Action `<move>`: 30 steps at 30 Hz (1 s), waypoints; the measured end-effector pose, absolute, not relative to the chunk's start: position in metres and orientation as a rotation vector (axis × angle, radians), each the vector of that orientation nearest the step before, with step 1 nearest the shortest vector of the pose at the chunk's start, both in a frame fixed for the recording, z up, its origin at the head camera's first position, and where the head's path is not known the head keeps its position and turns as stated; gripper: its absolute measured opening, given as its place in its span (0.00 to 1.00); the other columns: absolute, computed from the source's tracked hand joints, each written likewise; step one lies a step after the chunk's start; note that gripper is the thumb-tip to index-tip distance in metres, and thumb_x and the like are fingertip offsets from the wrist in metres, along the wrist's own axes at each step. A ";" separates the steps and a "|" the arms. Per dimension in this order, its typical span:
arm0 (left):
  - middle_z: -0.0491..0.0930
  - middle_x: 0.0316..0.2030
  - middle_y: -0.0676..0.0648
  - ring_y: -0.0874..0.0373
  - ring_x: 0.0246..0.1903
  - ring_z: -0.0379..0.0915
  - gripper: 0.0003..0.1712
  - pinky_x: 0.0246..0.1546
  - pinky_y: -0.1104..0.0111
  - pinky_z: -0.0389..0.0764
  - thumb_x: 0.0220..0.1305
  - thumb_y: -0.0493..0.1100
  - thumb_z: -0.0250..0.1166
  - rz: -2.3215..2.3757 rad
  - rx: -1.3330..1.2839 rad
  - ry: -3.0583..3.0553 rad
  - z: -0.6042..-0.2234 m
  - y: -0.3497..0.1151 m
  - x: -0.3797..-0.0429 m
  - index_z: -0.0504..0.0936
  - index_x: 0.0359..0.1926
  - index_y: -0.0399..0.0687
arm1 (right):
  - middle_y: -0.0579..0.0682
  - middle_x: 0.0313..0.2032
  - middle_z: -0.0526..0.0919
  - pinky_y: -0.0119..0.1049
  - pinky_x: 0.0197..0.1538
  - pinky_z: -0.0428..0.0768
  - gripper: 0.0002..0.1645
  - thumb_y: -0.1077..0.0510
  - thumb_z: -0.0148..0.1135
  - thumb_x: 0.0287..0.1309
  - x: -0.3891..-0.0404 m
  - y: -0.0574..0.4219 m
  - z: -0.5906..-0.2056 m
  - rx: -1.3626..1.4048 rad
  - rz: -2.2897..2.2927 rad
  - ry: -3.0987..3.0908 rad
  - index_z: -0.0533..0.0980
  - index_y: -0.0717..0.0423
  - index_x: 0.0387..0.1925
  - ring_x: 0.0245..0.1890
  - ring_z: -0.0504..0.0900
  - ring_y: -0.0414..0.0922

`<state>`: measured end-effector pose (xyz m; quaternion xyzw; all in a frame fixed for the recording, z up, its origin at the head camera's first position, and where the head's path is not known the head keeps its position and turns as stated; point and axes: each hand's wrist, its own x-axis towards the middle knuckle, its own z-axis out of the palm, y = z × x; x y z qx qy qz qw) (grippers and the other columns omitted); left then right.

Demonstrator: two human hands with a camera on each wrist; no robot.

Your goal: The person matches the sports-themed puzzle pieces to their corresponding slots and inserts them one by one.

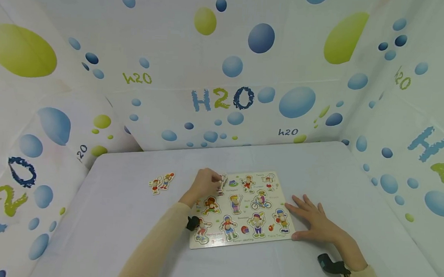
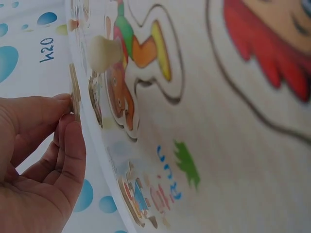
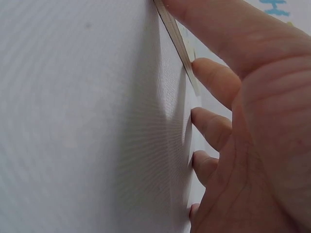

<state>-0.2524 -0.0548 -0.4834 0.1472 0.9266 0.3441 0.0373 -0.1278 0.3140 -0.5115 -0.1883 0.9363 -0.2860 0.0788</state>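
My left hand (image 1: 203,185) pinches a wooden puzzle piece (image 1: 222,185) by thumb and fingertips over the top left part of a puzzle board (image 1: 215,240). In the left wrist view the piece (image 2: 74,92) shows edge-on, tilted up from the board. Printed sports figures with pale knobs sit in the board, among them a runner (image 1: 211,205) and a cyclist (image 1: 261,201). My right hand (image 1: 316,220) lies with spread fingers at the board's right edge, its thumb and index finger touching the edge. In the right wrist view the other fingertips (image 3: 204,127) rest on the tabletop.
Two loose puzzle figures (image 1: 162,183) lie together on the white tabletop (image 1: 125,226), left of the board. A white curtain (image 1: 228,41) with blue and green dots and H2O lettering stands behind the table and along both sides.
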 end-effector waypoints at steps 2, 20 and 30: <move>0.86 0.37 0.42 0.52 0.38 0.81 0.09 0.40 0.62 0.81 0.62 0.35 0.64 1.041 0.459 2.852 -0.484 -0.054 -0.253 0.87 0.42 0.37 | 0.63 0.74 0.55 0.76 0.64 0.34 0.54 0.33 0.72 0.41 -0.128 0.314 -0.511 -0.569 -0.859 2.802 0.66 0.46 0.70 0.73 0.40 0.72; 0.86 0.38 0.43 0.53 0.37 0.80 0.07 0.38 0.63 0.81 0.61 0.36 0.66 0.970 0.430 2.842 -0.487 -0.052 -0.254 0.88 0.37 0.38 | 0.64 0.73 0.55 0.77 0.63 0.33 0.54 0.35 0.73 0.41 -0.127 0.312 -0.507 -0.572 -0.867 2.798 0.67 0.49 0.69 0.73 0.40 0.73; 0.86 0.34 0.44 0.56 0.33 0.78 0.06 0.35 0.66 0.80 0.59 0.35 0.67 0.957 0.430 2.818 -0.491 -0.052 -0.254 0.88 0.36 0.39 | 0.65 0.73 0.55 0.77 0.63 0.33 0.54 0.35 0.73 0.41 -0.126 0.313 -0.507 -0.564 -0.856 2.798 0.67 0.49 0.69 0.72 0.40 0.73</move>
